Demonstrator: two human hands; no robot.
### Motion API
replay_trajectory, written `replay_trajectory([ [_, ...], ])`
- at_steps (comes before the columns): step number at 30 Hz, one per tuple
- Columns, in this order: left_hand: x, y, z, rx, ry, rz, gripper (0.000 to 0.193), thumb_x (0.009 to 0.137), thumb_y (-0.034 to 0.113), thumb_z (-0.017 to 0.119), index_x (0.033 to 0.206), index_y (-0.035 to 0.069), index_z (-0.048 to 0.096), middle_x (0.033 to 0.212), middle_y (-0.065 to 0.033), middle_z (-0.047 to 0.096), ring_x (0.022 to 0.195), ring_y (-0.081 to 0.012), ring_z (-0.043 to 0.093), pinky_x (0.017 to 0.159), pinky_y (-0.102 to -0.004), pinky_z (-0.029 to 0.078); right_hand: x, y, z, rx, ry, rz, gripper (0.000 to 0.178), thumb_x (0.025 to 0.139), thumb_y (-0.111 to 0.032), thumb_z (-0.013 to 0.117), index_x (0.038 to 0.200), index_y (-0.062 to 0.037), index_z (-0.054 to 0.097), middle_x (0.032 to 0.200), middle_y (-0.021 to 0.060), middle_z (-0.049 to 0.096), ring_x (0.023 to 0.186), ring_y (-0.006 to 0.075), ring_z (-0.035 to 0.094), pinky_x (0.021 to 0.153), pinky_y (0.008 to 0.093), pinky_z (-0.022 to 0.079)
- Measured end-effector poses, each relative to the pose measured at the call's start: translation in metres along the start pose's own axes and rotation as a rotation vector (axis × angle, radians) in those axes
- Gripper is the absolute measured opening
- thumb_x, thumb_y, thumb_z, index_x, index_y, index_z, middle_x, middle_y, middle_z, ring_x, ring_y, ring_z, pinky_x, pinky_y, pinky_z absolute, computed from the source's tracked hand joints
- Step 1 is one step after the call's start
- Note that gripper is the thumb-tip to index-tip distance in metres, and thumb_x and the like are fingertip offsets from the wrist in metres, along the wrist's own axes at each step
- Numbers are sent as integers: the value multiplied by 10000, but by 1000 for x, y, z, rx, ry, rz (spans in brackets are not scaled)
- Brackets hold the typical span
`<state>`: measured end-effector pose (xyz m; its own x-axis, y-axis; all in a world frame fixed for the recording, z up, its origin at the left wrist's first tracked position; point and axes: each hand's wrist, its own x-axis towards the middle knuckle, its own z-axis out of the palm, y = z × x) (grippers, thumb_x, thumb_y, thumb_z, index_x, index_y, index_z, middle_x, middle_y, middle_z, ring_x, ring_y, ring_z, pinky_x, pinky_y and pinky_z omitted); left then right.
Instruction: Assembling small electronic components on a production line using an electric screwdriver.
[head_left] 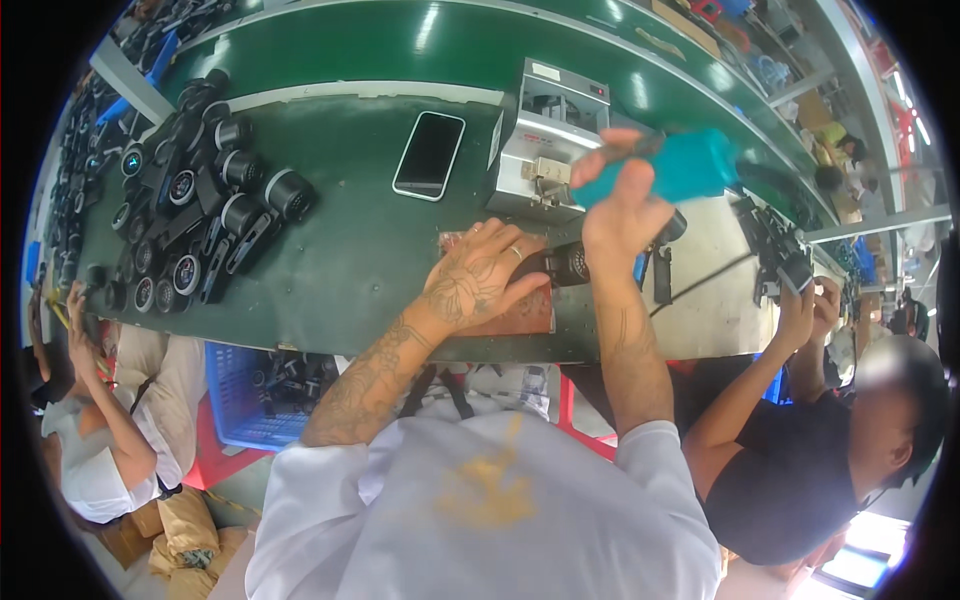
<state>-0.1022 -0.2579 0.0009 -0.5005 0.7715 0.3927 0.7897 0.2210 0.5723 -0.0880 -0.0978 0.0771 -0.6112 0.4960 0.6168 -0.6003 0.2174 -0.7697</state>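
Observation:
My right hand [625, 210] is wrapped round a teal electric screwdriver [690, 165], raised above the bench and tilted, its tip toward a grey metal screw feeder [545, 150]. Low on the bench, my left hand [485, 275] presses a black device with a round, perforated end [570, 263] against a reddish-brown mat [525, 315]. Most of that device is hidden under my fingers. A ring sits on one of them.
Many black devices with round heads [185, 210] lie heaped at the left. A phone [430, 155] rests behind my left hand. Below the bench edge stands a blue crate [240, 400] holding black parts. At the right a co-worker [800, 450] handles black parts; another person [110, 420] sits left.

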Motion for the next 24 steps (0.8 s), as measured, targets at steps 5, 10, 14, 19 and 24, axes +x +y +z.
replay_trajectory([
  [5,-2,0,2,-22,-2,0,406,939,372,641,1235,95,639,1088,-109,617,1058,-315,564,993,-448,461,1,40,-2,2,-62,-7,504,982,-492,620,1029,7,558,731,69,581,651,176,587,605,315,495],
  [10,-3,3,4,-4,49,33,405,927,370,655,1229,99,644,1078,-102,622,1051,-306,567,967,-437,469,-2,45,-6,-14,-55,-7,440,1007,-452,599,1007,-15,550,718,64,580,618,166,578,577,301,481],
  [14,-4,-1,1,8,23,14,406,920,364,662,1225,96,644,1057,-98,619,1040,-302,569,946,-434,475,-11,19,2,-87,-42,197,417,1033,-427,564,1022,-10,572,703,54,577,597,157,573,559,297,466],
  [19,-3,-3,3,11,42,31,388,913,355,673,1196,90,647,1037,-95,616,1016,-305,573,922,-443,481,-33,-11,-16,-84,11,211,502,1018,-479,563,1066,20,585,707,59,581,596,160,574,547,294,465],
  [24,0,-1,3,-16,10,10,396,920,372,661,1205,98,646,1046,-102,617,1031,-307,571,933,-446,476,-38,-4,-25,-45,-8,190,539,1010,-486,574,1099,46,570,722,73,588,621,177,581,564,304,474],
])
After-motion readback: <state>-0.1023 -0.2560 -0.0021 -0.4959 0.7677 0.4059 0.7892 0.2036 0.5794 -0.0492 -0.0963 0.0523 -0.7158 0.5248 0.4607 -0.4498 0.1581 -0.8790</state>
